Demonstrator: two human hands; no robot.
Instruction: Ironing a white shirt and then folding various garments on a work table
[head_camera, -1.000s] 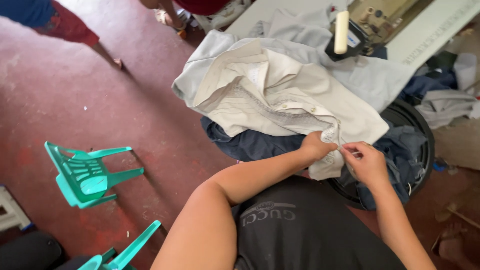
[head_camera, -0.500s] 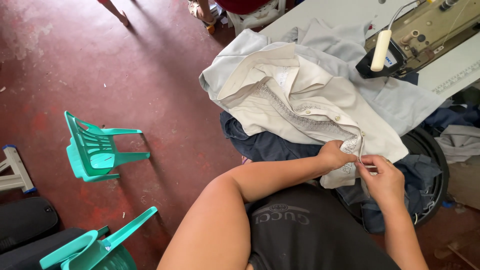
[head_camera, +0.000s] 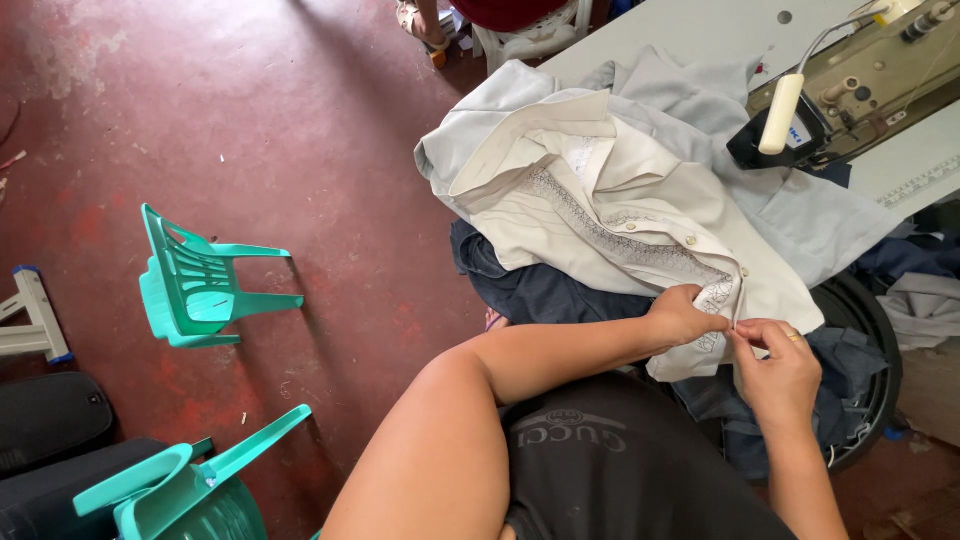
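Note:
A cream shirt (head_camera: 600, 205) with a grey embroidered front panel and small buttons lies spread over a pale blue garment (head_camera: 800, 215) and dark blue cloth (head_camera: 540, 290) on my lap. My left hand (head_camera: 683, 315) pinches the shirt's lower front edge. Just to its right, my right hand (head_camera: 778, 372), with a ring on one finger, pinches the same edge; the fingertips of both almost touch. Whether the right fingers also hold something small is too fine to see.
A sewing machine (head_camera: 860, 80) with a white-handled lever sits on the grey table (head_camera: 690, 30) at the upper right. A dark round bin (head_camera: 870, 380) of clothes stands to the right. Two small green plastic chairs (head_camera: 200, 290) stand on the red floor at left. Another person's foot (head_camera: 420, 20) shows at the top.
The view has shifted, so the shirt and table now sit further right and lower. Both hands stay pinched on the shirt's lower edge, close together.

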